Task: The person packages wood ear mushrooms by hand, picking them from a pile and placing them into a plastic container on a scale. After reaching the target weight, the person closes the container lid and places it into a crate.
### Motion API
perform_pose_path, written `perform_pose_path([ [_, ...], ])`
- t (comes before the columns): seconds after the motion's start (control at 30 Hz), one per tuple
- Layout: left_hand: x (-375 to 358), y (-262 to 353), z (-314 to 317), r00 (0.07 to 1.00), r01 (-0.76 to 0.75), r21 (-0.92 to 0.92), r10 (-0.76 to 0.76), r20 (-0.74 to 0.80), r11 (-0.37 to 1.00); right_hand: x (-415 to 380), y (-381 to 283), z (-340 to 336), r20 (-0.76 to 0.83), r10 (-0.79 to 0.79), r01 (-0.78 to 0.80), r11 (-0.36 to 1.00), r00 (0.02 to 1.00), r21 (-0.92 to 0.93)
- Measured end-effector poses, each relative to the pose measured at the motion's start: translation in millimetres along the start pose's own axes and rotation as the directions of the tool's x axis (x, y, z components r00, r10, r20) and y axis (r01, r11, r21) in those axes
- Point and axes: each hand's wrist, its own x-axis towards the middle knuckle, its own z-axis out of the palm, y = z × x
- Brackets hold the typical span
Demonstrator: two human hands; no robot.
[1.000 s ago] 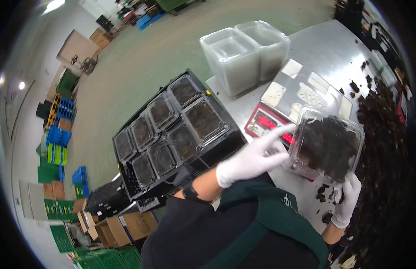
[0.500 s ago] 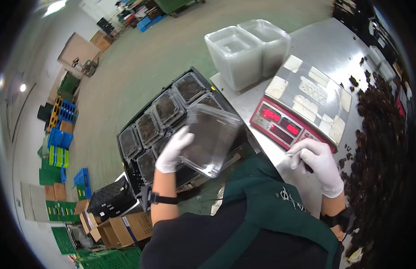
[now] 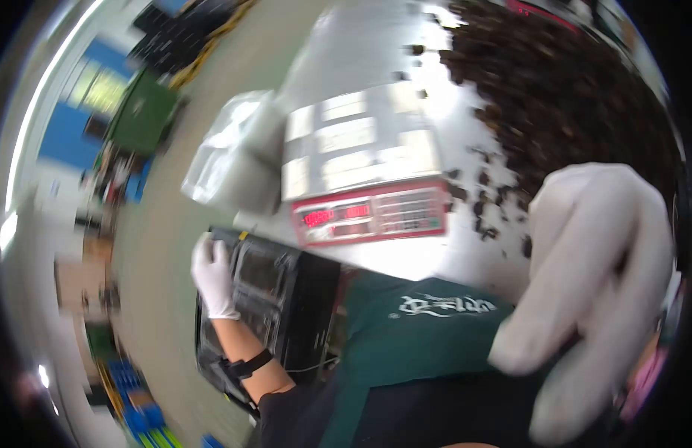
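Note:
My left hand (image 3: 214, 276), in a white glove, is at the far left edge of the black crate (image 3: 316, 302). Its fingers stretch out, and I see nothing held in them. Clear lidded plastic boxes (image 3: 260, 270) lie in the crate beside it, partly hidden by the hand and forearm. Large and blurred, my gloved right hand (image 3: 600, 276) is raised close to the camera on the right. Its bent fingers point down and stand apart, with nothing visible between them. A red-fronted digital scale (image 3: 365, 213) with a bare, patched pan sits on the metal table between the hands.
Stacks of clear plastic tubs (image 3: 238, 160) stand left of the scale at the table's edge. A large heap of dark brown pieces (image 3: 562, 97) covers the right side of the metal table (image 3: 353, 45), with loose bits around it. A green wheeled bin (image 3: 142, 112) stands across the floor.
The view has swung right. The clear box is no longer in my left hand, which now reaches the crate's far edge. My right hand has risen from beside the scale towards the camera.

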Motion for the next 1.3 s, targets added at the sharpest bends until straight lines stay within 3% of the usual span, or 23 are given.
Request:
perform_pose_path([
  [0.07, 51, 83, 6, 0.985, -0.159, 0.216, 0.171, -0.034, 0.963, -16, -29, -13, 0.161, 0.049, -0.031, 0.993, 0.986, -0.118],
  [0.13, 99, 74, 33, 0.948, -0.294, 0.295, 0.316, -0.030, 0.909, -39, -65, -22, 0.217, 0.169, -0.119, 0.967, 0.961, -0.228],
  [0.2, 135, 64, 62, 0.981, -0.173, 0.431, 0.116, 0.154, 0.886, -63, -96, -25, 0.197, 0.294, -0.226, 0.925, 0.936, -0.307],
  [0.27, 153, 63, 73, 0.958, -0.242, 0.486, 0.130, 0.254, 0.840, -79, -122, -26, 0.164, 0.387, -0.310, 0.880, 0.907, -0.360],
  [0.33, 177, 30, 83, 0.935, -0.301, 0.274, 0.226, 0.274, 0.914, -93, -142, -22, 0.122, 0.454, -0.377, 0.840, 0.883, -0.390],
  [0.4, 187, 21, 73, 0.895, -0.126, 0.086, 0.076, 0.439, 0.988, -103, -156, -18, 0.077, 0.502, -0.434, 0.805, 0.861, -0.404],
  [0.43, 189, 17, 73, 0.886, -0.145, 0.083, 0.092, 0.455, 0.986, -109, -157, -16, 0.061, 0.518, -0.453, 0.795, 0.853, -0.403],
  [0.5, 189, 20, 69, 0.900, -0.309, 0.250, 0.197, 0.388, 0.918, -116, -162, -14, 0.047, 0.541, -0.478, 0.778, 0.840, -0.408],
  [0.53, 185, 26, 71, 0.900, -0.310, 0.249, 0.199, 0.388, 0.917, -119, -164, -14, 0.043, 0.548, -0.485, 0.772, 0.836, -0.410],
  [0.6, 171, 38, 70, 0.944, -0.312, 0.626, 0.310, 0.115, 0.715, -123, -165, -14, 0.038, 0.554, -0.492, 0.767, 0.832, -0.412],
  [0.63, 169, 44, 65, 0.944, -0.309, 0.634, 0.311, 0.113, 0.709, -126, -164, -15, 0.035, 0.555, -0.495, 0.767, 0.831, -0.408],
  [0.7, 168, 60, 54, 0.936, -0.148, 0.511, 0.287, -0.205, 0.847, -130, -162, -17, 0.032, 0.550, -0.492, 0.770, 0.834, -0.407],
  [0.8, 154, 100, 49, 0.916, -0.193, 0.434, 0.320, -0.240, 0.880, -135, -160, -20, 0.027, 0.561, -0.505, 0.764, 0.828, -0.402],
  [0.83, 142, 115, 56, 0.908, -0.352, 0.268, 0.397, -0.135, 0.897, -136, -160, -20, 0.026, 0.566, -0.510, 0.761, 0.824, -0.401],
  [0.87, 124, 141, 66, 0.877, -0.438, 0.320, 0.478, -0.054, 0.840, -136, -161, -21, 0.024, 0.574, -0.518, 0.755, 0.819, -0.401],
  [0.9, 107, 151, 101, 0.866, -0.495, -0.198, 0.462, -0.189, 0.846, -137, -161, -22, 0.020, 0.575, -0.521, 0.755, 0.818, -0.399],
  [0.93, 91, 160, 107, 0.867, -0.495, -0.106, 0.498, 0.006, 0.863, -138, -160, -23, 0.021, 0.582, -0.527, 0.751, 0.813, -0.399],
  [0.97, 59, 214, 105, 0.842, -0.509, -0.014, 0.501, 0.201, 0.861, -140, -162, -25, 0.018, 0.587, -0.532, 0.745, 0.809, -0.402],
  [1.07, 38, 226, 142, 0.749, -0.581, -0.009, 0.540, 0.383, 0.814, -135, -160, -31, 0.002, 0.599, -0.546, 0.731, 0.801, -0.408],
  [1.2, 37, 244, 138, 0.756, -0.550, -0.076, 0.534, 0.379, 0.832, -150, -173, -31, -0.024, 0.644, -0.595, 0.691, 0.765, -0.410],
  [1.27, 33, 262, 127, 0.790, -0.492, 0.067, 0.413, 0.453, 0.868, -155, -175, -35, -0.026, 0.659, -0.608, 0.678, 0.752, -0.412],
  [1.3, 35, 261, 132, 0.763, -0.593, 0.037, 0.546, 0.346, 0.804, -156, -175, -36, -0.024, 0.667, -0.614, 0.670, 0.745, -0.417],
])
